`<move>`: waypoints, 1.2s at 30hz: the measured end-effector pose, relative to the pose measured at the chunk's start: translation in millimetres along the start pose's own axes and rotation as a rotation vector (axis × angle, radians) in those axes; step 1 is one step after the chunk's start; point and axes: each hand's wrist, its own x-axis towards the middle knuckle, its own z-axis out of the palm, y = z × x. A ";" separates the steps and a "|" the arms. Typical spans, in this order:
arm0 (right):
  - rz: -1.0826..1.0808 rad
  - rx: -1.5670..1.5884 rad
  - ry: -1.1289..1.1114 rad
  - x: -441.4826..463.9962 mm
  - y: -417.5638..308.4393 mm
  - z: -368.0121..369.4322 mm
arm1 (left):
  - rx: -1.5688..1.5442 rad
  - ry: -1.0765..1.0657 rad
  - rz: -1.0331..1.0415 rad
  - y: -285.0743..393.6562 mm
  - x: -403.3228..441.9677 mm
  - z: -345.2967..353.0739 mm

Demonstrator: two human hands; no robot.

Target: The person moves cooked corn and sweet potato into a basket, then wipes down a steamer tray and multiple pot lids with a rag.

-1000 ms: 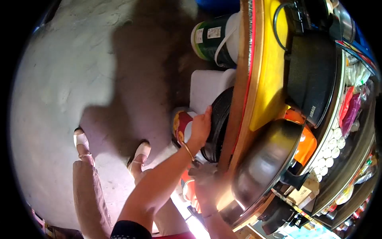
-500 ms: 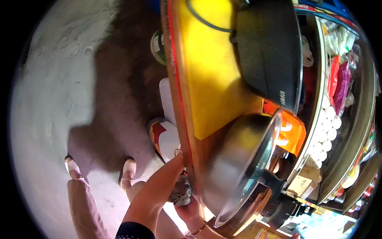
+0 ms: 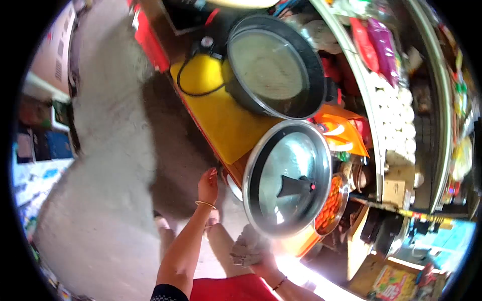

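Observation:
My left hand (image 3: 208, 185), a bangle at its wrist, is off the table's edge with loosely bent fingers and nothing visible in them. My right hand (image 3: 267, 265) is closed around a crumpled greyish cloth (image 3: 249, 246), low beside the table. Right above that cloth is a wide steel basin (image 3: 249, 200). Lying in the basin is a glass lid (image 3: 286, 160) with a black handle (image 3: 293, 186). A deep black pan (image 3: 266, 65) with cloudy liquid in it stands farther along the table.
A yellow sheet (image 3: 221, 115) covers part of the table. A bowl of orange-red pieces (image 3: 330, 205) and an orange bag (image 3: 344, 130) sit beyond the basin. White rolls (image 3: 396, 118) and packets fill the shelf. Concrete floor (image 3: 110, 165) lies to the left.
My head view has swung and drawn back, showing the pan and basin from above. My left hand has come away from the cloth, which is now in my right hand alone.

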 end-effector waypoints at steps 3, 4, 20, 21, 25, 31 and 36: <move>-0.095 -0.275 0.050 -56.1 -3.3 59.7 | -0.092 0.114 0.089 80.8 1.4 -34.7; -0.168 -0.212 0.025 -63.9 -9.2 63.8 | -0.265 0.186 0.168 113.9 -0.5 -41.4; -0.930 -0.102 0.094 -90.5 -178.7 142.9 | 1.182 -0.694 0.885 269.4 -44.7 111.2; -0.904 -0.100 0.107 -89.4 -181.2 135.8 | 1.246 -0.689 0.853 264.6 -45.1 120.6; -0.866 -0.021 0.153 -104.6 -190.2 122.4 | 1.303 -0.800 0.575 269.7 -36.7 135.7; -0.954 -0.042 0.194 -129.7 -216.0 105.6 | 1.033 -0.854 0.713 263.7 -16.5 118.1; -1.117 0.011 0.292 -176.5 -218.8 104.6 | 0.800 -0.818 0.600 358.7 -10.2 98.4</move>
